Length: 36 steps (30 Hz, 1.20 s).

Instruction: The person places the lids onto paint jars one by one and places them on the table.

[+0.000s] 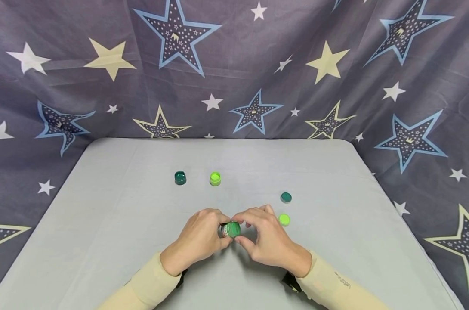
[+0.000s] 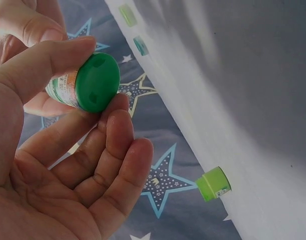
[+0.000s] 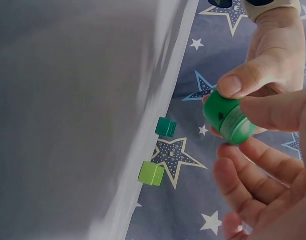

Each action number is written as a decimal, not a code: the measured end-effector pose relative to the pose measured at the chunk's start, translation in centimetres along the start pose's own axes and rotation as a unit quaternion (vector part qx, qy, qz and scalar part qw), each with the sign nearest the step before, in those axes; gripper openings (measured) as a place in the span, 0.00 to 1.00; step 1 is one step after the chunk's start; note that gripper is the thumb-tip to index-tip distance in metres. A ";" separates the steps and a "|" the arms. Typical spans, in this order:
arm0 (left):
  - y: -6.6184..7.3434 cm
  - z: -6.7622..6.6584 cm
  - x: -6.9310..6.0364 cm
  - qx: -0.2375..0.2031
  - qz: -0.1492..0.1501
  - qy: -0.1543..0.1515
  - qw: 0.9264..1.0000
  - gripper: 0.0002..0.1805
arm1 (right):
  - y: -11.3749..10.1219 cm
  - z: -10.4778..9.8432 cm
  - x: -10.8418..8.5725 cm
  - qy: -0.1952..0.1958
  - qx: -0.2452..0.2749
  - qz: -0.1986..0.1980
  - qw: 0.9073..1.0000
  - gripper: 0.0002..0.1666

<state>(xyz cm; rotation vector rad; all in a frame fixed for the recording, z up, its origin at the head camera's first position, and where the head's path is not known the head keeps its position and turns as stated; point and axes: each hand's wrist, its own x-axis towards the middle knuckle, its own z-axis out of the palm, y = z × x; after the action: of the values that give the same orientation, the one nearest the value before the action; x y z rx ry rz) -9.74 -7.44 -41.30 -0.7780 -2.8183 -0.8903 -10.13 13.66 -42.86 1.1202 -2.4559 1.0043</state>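
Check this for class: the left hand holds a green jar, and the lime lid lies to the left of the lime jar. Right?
No: the head view shows the lime lid to the right of the lime jar. The left hand does hold a green jar.

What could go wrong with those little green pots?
The left hand and right hand hold the mid-green pot at a tilt, so it might slip. The dark green pot and light green pot look open, so a bump could spill anything inside. The light green lid is near the right hand, which might knock it.
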 end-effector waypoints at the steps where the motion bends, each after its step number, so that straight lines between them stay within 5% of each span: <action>1: 0.0 0.0 0.0 0.000 0.000 0.000 1.000 0.14 | 0.0 0.0 0.0 0.001 -0.001 -0.001 1.000 0.24; 36: 0.3 -0.1 -0.1 0.004 0.001 -0.003 1.000 0.12 | 0.1 0.4 0.0 0.010 -0.051 0.029 0.998 0.14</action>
<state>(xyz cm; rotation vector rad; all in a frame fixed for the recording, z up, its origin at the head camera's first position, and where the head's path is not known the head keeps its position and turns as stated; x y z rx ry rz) -9.53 -7.32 -41.06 -0.7827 -2.8244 -0.8787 -10.22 13.42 -43.22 1.0066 -2.5068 0.8908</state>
